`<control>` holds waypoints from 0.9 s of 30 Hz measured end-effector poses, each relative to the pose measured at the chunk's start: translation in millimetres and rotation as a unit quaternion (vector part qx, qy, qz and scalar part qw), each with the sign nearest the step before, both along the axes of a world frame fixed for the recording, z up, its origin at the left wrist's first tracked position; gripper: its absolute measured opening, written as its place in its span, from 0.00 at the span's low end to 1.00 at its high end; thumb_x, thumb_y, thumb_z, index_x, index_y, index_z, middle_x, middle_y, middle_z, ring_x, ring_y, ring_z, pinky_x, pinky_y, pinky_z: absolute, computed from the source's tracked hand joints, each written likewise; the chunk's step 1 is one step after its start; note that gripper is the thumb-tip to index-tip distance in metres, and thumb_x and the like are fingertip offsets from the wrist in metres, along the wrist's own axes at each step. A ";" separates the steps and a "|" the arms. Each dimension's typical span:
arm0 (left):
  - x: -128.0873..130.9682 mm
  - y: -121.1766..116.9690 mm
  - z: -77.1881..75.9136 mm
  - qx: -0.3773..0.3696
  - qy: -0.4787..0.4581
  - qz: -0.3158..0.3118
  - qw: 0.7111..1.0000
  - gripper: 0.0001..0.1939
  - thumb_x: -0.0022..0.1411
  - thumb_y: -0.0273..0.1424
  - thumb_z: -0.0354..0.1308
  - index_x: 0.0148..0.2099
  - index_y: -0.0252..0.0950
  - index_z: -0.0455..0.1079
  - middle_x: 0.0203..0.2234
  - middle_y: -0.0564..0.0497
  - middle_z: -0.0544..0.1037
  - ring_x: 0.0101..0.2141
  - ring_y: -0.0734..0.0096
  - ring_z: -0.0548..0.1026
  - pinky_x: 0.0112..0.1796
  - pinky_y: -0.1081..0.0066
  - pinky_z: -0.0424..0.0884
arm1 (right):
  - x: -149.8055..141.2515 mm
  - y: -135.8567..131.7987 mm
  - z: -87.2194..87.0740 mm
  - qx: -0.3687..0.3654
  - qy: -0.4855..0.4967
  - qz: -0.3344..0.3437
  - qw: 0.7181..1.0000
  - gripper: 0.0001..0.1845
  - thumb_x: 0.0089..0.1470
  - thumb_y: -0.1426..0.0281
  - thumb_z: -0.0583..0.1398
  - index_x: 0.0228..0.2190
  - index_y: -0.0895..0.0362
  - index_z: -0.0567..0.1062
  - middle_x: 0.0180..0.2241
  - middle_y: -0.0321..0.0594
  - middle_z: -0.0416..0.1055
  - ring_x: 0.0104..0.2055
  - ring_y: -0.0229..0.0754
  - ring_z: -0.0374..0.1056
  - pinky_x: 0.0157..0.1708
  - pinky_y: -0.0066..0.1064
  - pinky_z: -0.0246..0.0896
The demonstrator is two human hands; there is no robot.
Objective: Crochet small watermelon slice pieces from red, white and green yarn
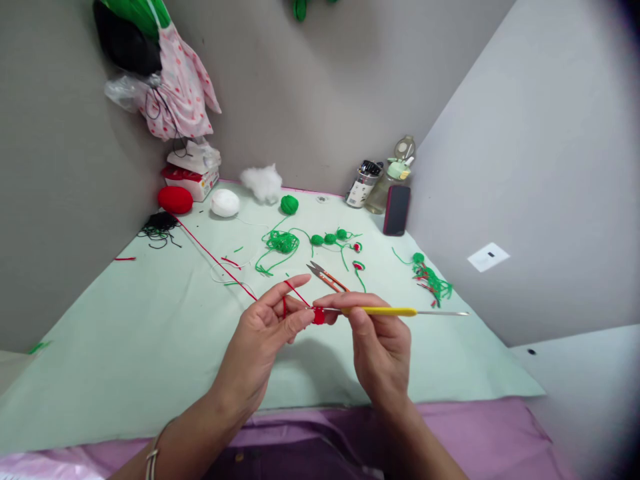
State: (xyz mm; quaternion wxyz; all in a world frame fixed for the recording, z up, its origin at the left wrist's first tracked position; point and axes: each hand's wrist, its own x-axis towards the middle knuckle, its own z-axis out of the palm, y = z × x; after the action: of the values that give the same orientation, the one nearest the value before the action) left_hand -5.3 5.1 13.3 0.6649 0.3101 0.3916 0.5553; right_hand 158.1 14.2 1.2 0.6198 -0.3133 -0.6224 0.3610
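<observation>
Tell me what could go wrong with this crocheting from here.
The red yarn running from the red ball to the left hand might catch loose yarn scraps beside it. The small red piece could slip off the hook in the right hand. The scissors lie just beyond, so a finger might brush the blades.

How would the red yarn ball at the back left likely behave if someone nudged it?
The red yarn ball would probably roll, since it looks rounded. Being wound yarn, it's likely light and slightly squashy. Its strand runs to the left hand, so it may unwind as it rolls.
</observation>
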 end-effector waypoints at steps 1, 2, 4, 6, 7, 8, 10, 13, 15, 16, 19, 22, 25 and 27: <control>-0.3 -0.2 0.4 -0.002 0.001 0.009 1.000 0.24 0.57 0.35 0.78 0.56 0.43 0.83 0.25 0.59 0.75 0.28 0.76 0.67 0.31 0.74 0.62 | 0.4 0.1 -0.3 0.001 0.000 0.004 1.000 0.12 0.73 0.67 0.59 0.45 0.51 0.84 0.41 0.42 0.86 0.36 0.42 0.78 0.38 0.36 0.76; -0.4 -0.4 0.9 -0.003 0.002 0.019 1.000 0.24 0.57 0.36 0.78 0.56 0.43 0.82 0.25 0.59 0.75 0.28 0.76 0.66 0.31 0.74 0.62 | 0.6 0.0 -0.5 0.006 -0.001 0.006 1.000 0.12 0.73 0.67 0.59 0.45 0.51 0.84 0.41 0.43 0.86 0.35 0.42 0.78 0.38 0.37 0.76; 0.2 -1.0 1.3 -0.001 0.006 0.034 0.999 0.24 0.57 0.36 0.78 0.56 0.43 0.82 0.26 0.58 0.76 0.28 0.76 0.66 0.31 0.74 0.62 | 0.9 -1.0 -0.6 0.020 -0.006 0.003 1.000 0.12 0.73 0.67 0.59 0.45 0.51 0.83 0.43 0.43 0.86 0.35 0.42 0.79 0.38 0.38 0.76; 1.5 -1.9 1.1 0.006 0.013 0.047 0.999 0.25 0.58 0.36 0.78 0.57 0.43 0.81 0.28 0.58 0.77 0.28 0.77 0.66 0.30 0.74 0.61 | 1.1 -3.1 -0.8 0.041 -0.013 -0.002 0.999 0.12 0.73 0.68 0.58 0.46 0.50 0.83 0.45 0.43 0.86 0.39 0.43 0.81 0.39 0.38 0.77; 2.3 -2.2 0.7 0.009 0.014 0.052 0.999 0.25 0.58 0.36 0.78 0.57 0.43 0.81 0.28 0.58 0.77 0.28 0.77 0.66 0.30 0.74 0.61 | 1.2 -4.4 -1.1 0.053 -0.021 -0.004 0.998 0.12 0.73 0.69 0.58 0.47 0.49 0.83 0.46 0.43 0.86 0.42 0.44 0.81 0.40 0.38 0.78; 3.0 -2.6 0.3 0.011 0.015 0.055 0.998 0.25 0.58 0.36 0.78 0.57 0.43 0.81 0.28 0.58 0.78 0.28 0.78 0.66 0.30 0.74 0.60 | 1.3 -5.9 -1.5 0.066 -0.030 -0.005 0.997 0.13 0.74 0.70 0.57 0.49 0.49 0.82 0.47 0.44 0.85 0.45 0.45 0.81 0.42 0.38 0.78; 4.0 -3.1 -0.6 0.011 0.013 0.062 0.998 0.26 0.58 0.36 0.78 0.58 0.44 0.80 0.27 0.58 0.77 0.27 0.78 0.65 0.29 0.74 0.60 | 1.3 -8.5 -2.3 0.087 -0.043 -0.008 0.995 0.14 0.74 0.72 0.57 0.50 0.48 0.82 0.48 0.44 0.85 0.49 0.46 0.81 0.44 0.40 0.77; 4.2 -3.7 -2.0 0.010 0.002 0.067 0.998 0.28 0.58 0.36 0.78 0.60 0.46 0.79 0.27 0.59 0.78 0.28 0.78 0.68 0.33 0.74 0.63 | 0.9 -9.6 -2.7 0.080 -0.026 0.003 0.996 0.14 0.74 0.71 0.56 0.50 0.48 0.82 0.48 0.43 0.85 0.47 0.46 0.81 0.43 0.40 0.77; 3.9 -4.1 -2.7 0.010 -0.010 0.068 0.998 0.27 0.59 0.36 0.78 0.60 0.46 0.79 0.29 0.59 0.78 0.32 0.76 0.72 0.38 0.74 0.67 | 0.6 -8.3 -2.5 0.050 0.009 0.021 0.998 0.13 0.74 0.69 0.57 0.48 0.49 0.82 0.47 0.43 0.86 0.40 0.43 0.81 0.40 0.39 0.78; 3.9 -4.3 -3.0 0.010 -0.015 0.067 0.998 0.27 0.59 0.35 0.77 0.60 0.46 0.79 0.29 0.59 0.79 0.34 0.76 0.74 0.41 0.73 0.68 | 0.4 -7.3 -2.4 0.033 0.022 0.028 0.999 0.13 0.74 0.67 0.57 0.47 0.49 0.82 0.46 0.43 0.86 0.37 0.42 0.81 0.38 0.38 0.77; 5.2 -5.0 -3.4 0.011 -0.019 0.061 0.998 0.26 0.60 0.35 0.77 0.60 0.44 0.79 0.29 0.59 0.78 0.35 0.74 0.76 0.45 0.71 0.70 | -0.8 -5.3 -2.4 0.006 0.027 0.017 0.999 0.13 0.74 0.65 0.57 0.46 0.51 0.82 0.42 0.44 0.87 0.31 0.41 0.80 0.33 0.37 0.77; 8.1 -5.6 -3.7 0.015 -0.014 0.051 0.998 0.26 0.60 0.35 0.77 0.59 0.44 0.79 0.27 0.59 0.78 0.34 0.73 0.76 0.44 0.70 0.70 | -4.2 -6.0 -2.4 0.039 0.013 -0.031 0.999 0.13 0.74 0.65 0.57 0.46 0.51 0.82 0.44 0.45 0.87 0.28 0.41 0.80 0.30 0.37 0.78; 10.2 -6.3 -4.3 0.021 -0.014 0.044 0.999 0.21 0.61 0.36 0.76 0.56 0.44 0.81 0.28 0.58 0.78 0.34 0.73 0.76 0.43 0.70 0.69 | -7.8 -8.1 -2.2 0.091 -0.005 -0.058 0.994 0.12 0.73 0.67 0.58 0.47 0.50 0.83 0.46 0.45 0.86 0.30 0.41 0.81 0.28 0.36 0.78; 10.3 -6.7 -4.3 0.022 -0.013 0.047 0.999 0.19 0.61 0.36 0.76 0.54 0.45 0.82 0.28 0.58 0.78 0.34 0.73 0.75 0.42 0.71 0.69 | -8.7 -8.8 -2.6 0.097 -0.002 -0.051 0.994 0.12 0.73 0.67 0.58 0.47 0.49 0.83 0.47 0.45 0.86 0.29 0.40 0.81 0.28 0.35 0.79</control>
State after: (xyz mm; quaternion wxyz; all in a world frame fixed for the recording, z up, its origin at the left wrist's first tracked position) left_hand 5.0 -1.6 9.0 0.6362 0.2983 0.3846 0.5986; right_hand 149.4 5.4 -1.4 0.6634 -0.2838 -0.6393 0.2660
